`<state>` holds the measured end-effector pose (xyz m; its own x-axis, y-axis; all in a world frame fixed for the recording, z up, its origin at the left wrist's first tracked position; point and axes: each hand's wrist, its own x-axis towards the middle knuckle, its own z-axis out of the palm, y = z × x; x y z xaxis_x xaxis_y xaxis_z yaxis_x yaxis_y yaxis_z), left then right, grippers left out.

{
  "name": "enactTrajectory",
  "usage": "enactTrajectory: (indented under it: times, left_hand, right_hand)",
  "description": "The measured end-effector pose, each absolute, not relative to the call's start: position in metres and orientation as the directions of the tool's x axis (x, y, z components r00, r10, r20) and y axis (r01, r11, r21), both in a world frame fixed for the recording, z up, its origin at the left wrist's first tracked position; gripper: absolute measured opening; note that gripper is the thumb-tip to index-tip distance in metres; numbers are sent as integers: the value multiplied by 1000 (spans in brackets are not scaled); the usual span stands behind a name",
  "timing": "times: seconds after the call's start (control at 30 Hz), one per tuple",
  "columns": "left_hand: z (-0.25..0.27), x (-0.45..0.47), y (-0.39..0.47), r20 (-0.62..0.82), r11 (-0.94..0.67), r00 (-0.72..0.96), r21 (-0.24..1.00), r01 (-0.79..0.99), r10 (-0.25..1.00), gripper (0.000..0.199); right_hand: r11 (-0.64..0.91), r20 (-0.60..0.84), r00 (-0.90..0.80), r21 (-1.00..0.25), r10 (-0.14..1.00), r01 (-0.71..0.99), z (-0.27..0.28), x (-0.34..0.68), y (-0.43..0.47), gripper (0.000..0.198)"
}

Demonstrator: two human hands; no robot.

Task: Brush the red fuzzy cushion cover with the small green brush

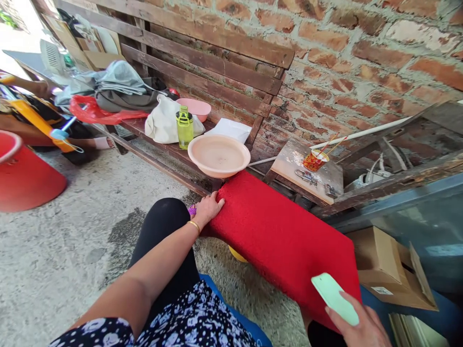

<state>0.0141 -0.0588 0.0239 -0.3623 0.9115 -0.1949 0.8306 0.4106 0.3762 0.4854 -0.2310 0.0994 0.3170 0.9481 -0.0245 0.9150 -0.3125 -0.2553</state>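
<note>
A long red cloth-covered pad stretches across in front of me, beside my knees. At its near left corner, my left hand grips the edge, with thumb and fingers close together. My right hand is closed around a mint-green brush, over the right end of the pad. Only the brush's smooth flat back shows; its underside is hidden, so I cannot tell whether it touches the cloth. Just beyond the pad's far left end sits a pale pink basin on the wooden bench.
A green bottle, a white bag and a pink bowl share the bench. A small wooden stand holds a paper cup and padlocks. An open cardboard box lies right; a red bucket stands left.
</note>
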Motion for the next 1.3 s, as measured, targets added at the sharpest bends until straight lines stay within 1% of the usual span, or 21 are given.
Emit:
enactTrajectory:
  times: [0.1, 0.17, 0.23, 0.3, 0.33, 0.4, 0.47, 0.5, 0.6, 0.67, 0.7, 0.73, 0.77, 0.83, 0.9, 0.97, 1.03, 1.07, 1.13, 1.23, 1.3]
  left_hand:
    - [23, 14, -59, -191, 404, -357, 372, 836, 914, 64]
    - [23, 14, -59, -181, 400, -357, 373, 837, 917, 64]
    - [22, 14, -58, -176, 400, -359, 372, 837, 916, 64]
    - [21, 14, -58, -178, 406, -365, 368, 837, 914, 64]
    - [21, 14, -58, -180, 408, -366, 367, 836, 913, 64]
    - [22, 15, -58, -186, 409, -365, 368, 835, 912, 63]
    - [23, 15, -58, -190, 405, -358, 374, 834, 914, 63]
    - [24, 15, -58, -192, 403, -356, 378, 833, 915, 63]
    - [27, 15, -59, -203, 406, -353, 389, 827, 913, 64]
    - [28, 15, -59, -217, 415, -356, 392, 821, 909, 64]
    - [28, 15, -59, -222, 418, -357, 393, 819, 907, 63]
    - [29, 15, -60, -226, 421, -358, 392, 818, 906, 63]
    - [29, 15, -60, -225, 422, -360, 391, 818, 906, 63]
    - [29, 15, -60, -217, 419, -360, 390, 820, 907, 63]
    - [30, 15, -60, -209, 414, -359, 389, 823, 910, 63]
    - [30, 15, -60, -208, 411, -356, 387, 826, 911, 64]
    - [30, 15, -60, -205, 409, -356, 385, 827, 912, 65]
    - [30, 15, -60, -202, 408, -356, 387, 827, 912, 65]
    - [29, 16, -60, -201, 408, -357, 388, 826, 912, 65]
    - [29, 16, -59, -212, 420, -364, 384, 822, 907, 64]
    - [30, 16, -59, -218, 423, -365, 386, 820, 905, 64]
  right_hand:
    - [-111, -51, 99, -419, 994, 901, 98, 393, -195, 49]
    - [72, -32, -100, -481, 994, 874, 93, 327, -174, 41]
    - [218, -15, -255, -471, 967, 855, 87, 278, -159, 37]
    - [283, -19, -322, -433, 946, 856, 81, 255, -152, 38]
    - [282, -33, -326, -428, 945, 859, 79, 256, -151, 39]
    - [207, -85, -273, -449, 958, 869, 76, 280, -154, 43]
    - [51, -168, -143, -461, 975, 886, 78, 326, -163, 50]
    - [-41, -207, -57, -442, 977, 896, 81, 353, -169, 54]
    - [-274, -265, 197, -295, 944, 915, 97, 426, -187, 66]
    - [-347, -254, 294, -197, 922, 917, 108, 448, -193, 69]
    - [-347, -234, 302, -182, 924, 920, 111, 447, -194, 68]
    - [-324, -205, 283, -202, 937, 924, 112, 438, -192, 67]
    - [-277, -173, 238, -250, 956, 928, 111, 423, -188, 65]
    - [-126, -118, 87, -383, 989, 915, 105, 377, -175, 58]
    - [27, -98, -85, -488, 992, 872, 97, 323, -159, 50]
    - [137, -95, -220, -531, 971, 836, 88, 279, -145, 45]
    - [188, -103, -286, -538, 953, 822, 81, 258, -137, 44]
    - [184, -116, -289, -537, 950, 823, 78, 259, -136, 45]
    - [113, -165, -233, -531, 958, 840, 75, 282, -138, 49]
    - [-101, -261, -31, -477, 965, 873, 77, 354, -150, 60]
    - [-236, -287, 128, -381, 949, 894, 84, 405, -162, 63]
